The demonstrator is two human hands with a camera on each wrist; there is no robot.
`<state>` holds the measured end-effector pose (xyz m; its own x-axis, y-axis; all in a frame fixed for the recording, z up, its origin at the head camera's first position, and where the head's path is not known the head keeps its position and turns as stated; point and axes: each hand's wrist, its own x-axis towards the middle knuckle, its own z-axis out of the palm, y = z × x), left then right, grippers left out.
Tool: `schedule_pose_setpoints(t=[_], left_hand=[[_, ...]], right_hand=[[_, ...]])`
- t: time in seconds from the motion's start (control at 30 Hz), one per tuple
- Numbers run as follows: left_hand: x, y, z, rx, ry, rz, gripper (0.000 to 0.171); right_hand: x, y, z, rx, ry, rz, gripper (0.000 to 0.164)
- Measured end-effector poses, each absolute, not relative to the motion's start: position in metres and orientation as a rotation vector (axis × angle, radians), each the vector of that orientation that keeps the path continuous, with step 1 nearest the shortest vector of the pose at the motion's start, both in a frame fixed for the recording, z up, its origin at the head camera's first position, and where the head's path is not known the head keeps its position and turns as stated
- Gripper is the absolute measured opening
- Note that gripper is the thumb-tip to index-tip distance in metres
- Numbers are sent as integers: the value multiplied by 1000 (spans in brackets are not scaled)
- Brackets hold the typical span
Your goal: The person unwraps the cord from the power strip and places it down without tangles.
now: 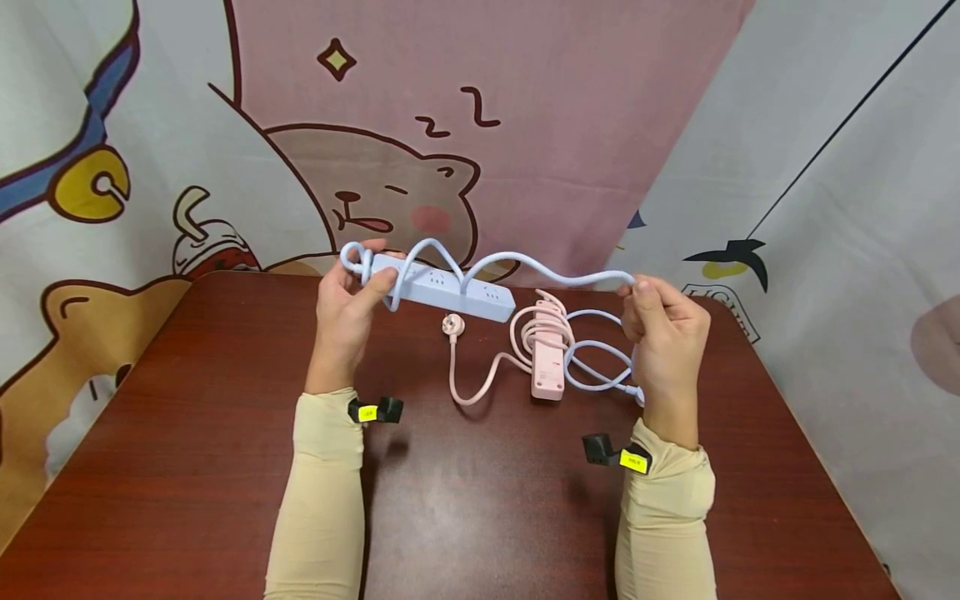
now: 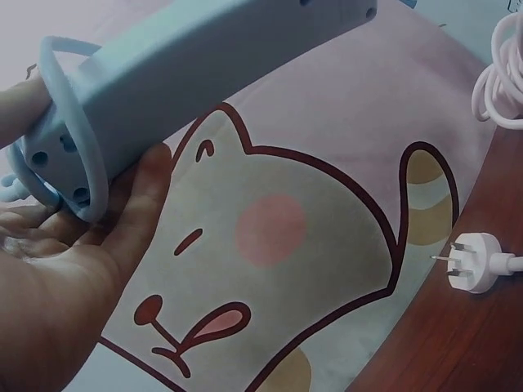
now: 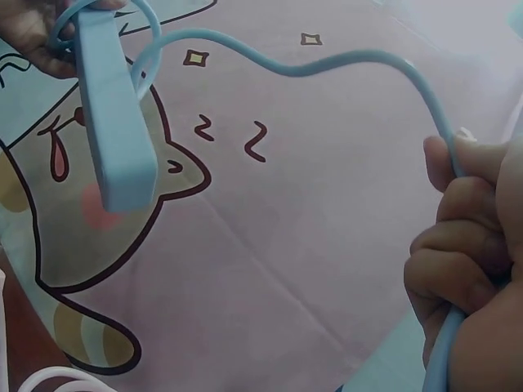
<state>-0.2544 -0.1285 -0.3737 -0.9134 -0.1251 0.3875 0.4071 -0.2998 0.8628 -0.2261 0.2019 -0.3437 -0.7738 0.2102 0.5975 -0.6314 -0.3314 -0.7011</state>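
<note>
My left hand [image 1: 347, 312] grips one end of a light blue power strip [image 1: 457, 292], raised above the table's far side and slanting down to the right. Its blue cord [image 1: 536, 265] loops round the strip near that hand, then runs in a wavy line to the right. Fingers of my right hand [image 1: 667, 333] are curled round this cord, the thumb pinching it on top, as the right wrist view shows. Below the fist the cord hangs to the table in loops, its plug end [image 1: 633, 392] lying partly behind the right hand. In the left wrist view the strip's underside [image 2: 212, 69] shows.
A pink power strip [image 1: 548, 371] wrapped in its own pink cord lies on the brown table [image 1: 480, 500] between the hands. Its cord runs left to a round three-pin plug [image 1: 453, 325]. Behind the table hangs a cartoon-printed curtain [image 1: 562, 100].
</note>
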Motion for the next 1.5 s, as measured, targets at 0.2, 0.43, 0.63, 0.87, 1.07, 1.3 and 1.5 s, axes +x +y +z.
schedule_pose_setpoints(t=[0.2, 0.43, 0.63, 0.87, 1.07, 1.3, 1.5], left_hand=[[-255, -128, -374, -297, -1630, -2209, 26], [-256, -128, -374, -233, -1566, -2220, 26], [-256, -128, -372, -250, -1478, -2288, 24], [-255, -128, -372, -273, -1409, -2346, 25], [-254, -129, -372, -311, -1366, -2393, 24], [-254, -128, -373, -405, -1353, -2412, 24], [-254, -128, -374, -475, -1305, -2435, 25]], right_hand=[[-224, 206, -344, 748, -1313, 2187, 19], [-220, 209, -345, 898, -1439, 2241, 19], [-217, 213, -345, 834, -1717, 2153, 24], [-217, 215, -347, 681, -2061, 1997, 28], [-221, 214, -350, 589, -2397, 1763, 19], [-227, 213, -356, 588, -2590, 1515, 19], [-230, 212, -359, 572, -2694, 1392, 17]])
